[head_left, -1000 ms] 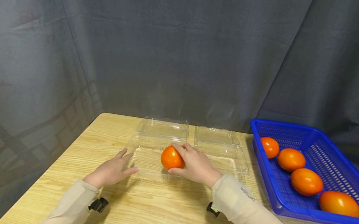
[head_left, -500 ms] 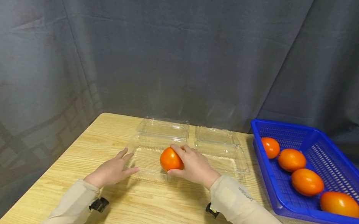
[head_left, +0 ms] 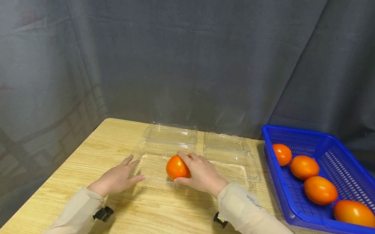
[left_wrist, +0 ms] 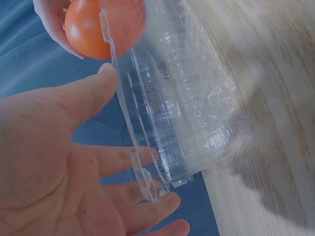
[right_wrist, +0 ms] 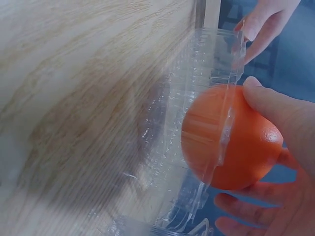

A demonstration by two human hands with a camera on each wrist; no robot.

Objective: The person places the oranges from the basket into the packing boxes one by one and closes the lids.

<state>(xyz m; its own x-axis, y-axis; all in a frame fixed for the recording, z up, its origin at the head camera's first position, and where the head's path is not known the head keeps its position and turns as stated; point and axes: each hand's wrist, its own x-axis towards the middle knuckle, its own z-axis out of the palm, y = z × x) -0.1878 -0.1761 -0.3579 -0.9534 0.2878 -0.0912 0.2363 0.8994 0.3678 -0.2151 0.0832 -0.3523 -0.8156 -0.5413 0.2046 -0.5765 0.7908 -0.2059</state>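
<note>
My right hand (head_left: pixel 204 175) grips a glossy round orange (head_left: pixel 176 168), thumb on the near side and fingers over the far side. The orange sits partly below the rim of a clear plastic clamshell container (head_left: pixel 152 170), at the right part of its tray; in the right wrist view the container wall crosses in front of the orange (right_wrist: pixel 253 147). My left hand (head_left: pixel 115 180) is spread at the tray's left end. In the left wrist view its thumb tip lies right at the container's rim (left_wrist: pixel 123 105), with straight fingers by the corner.
A second clear clamshell (head_left: pixel 237 171) lies open to the right, partly hidden by my right hand. Beyond it, a blue perforated basket (head_left: pixel 274 182) with several oranges (head_left: pixel 321 190) stands on the wooden table (head_left: pixel 156 225). A grey curtain (head_left: pixel 197 53) hangs behind the table.
My right hand and the orange have shifted slightly left and lower toward the tray. The left hand stays almost where it was.
</note>
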